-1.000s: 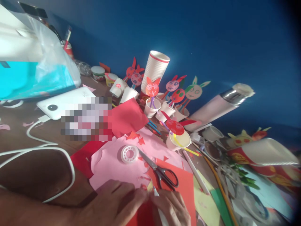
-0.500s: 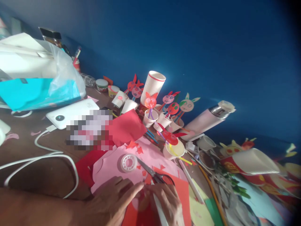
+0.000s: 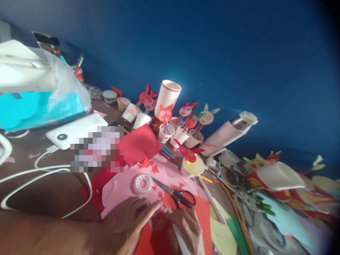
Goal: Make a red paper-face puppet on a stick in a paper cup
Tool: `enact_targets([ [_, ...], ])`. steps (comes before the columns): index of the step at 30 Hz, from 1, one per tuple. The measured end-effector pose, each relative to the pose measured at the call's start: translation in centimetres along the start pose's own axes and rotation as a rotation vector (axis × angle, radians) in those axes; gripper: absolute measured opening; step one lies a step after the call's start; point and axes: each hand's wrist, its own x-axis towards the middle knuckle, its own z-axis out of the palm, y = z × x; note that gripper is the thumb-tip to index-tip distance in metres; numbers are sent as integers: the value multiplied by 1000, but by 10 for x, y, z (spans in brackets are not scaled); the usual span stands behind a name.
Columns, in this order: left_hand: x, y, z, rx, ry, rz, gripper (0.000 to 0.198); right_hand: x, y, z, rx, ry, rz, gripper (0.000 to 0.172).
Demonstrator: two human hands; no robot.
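Observation:
My left hand (image 3: pixel 127 223) lies on the pink paper (image 3: pixel 122 184), fingers stretched toward a small pink and red paper piece (image 3: pixel 158 224) on the red sheet (image 3: pixel 204 209). My right hand (image 3: pixel 186 226) is closed round a white pen (image 3: pixel 180 241) whose tip meets that piece. Black-handled scissors (image 3: pixel 176 193) and a clear tape roll (image 3: pixel 142 183) lie just beyond my fingers.
Paper cups with animal faces on straws (image 3: pixel 186 134) and a tall cup stack (image 3: pixel 166 97) stand at the back. A pink flask (image 3: pixel 228 132) lies on its side. White cables (image 3: pixel 53 173), a white device (image 3: pixel 77 129) and a bagged box (image 3: pixel 39 92) are left. Paper scraps and cups (image 3: pixel 273 177) lie right.
The view has shifted slightly, so everything sits a little lower and to the left. My hands stay together on the paper piece, with the pen still at it.

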Motion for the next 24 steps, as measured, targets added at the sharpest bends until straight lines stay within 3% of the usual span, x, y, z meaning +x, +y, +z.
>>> enact_targets([
  [5,-4,0,-1,-103,-53,-8,64,-3,-3,1,-118,-69,-123,14],
  [13,-13,-4,2,-155,-76,-29,63,-9,-4,3,-198,-108,-168,21],
  [24,-13,-4,-4,-121,-57,0,60,-9,-7,9,-167,-84,-100,18],
])
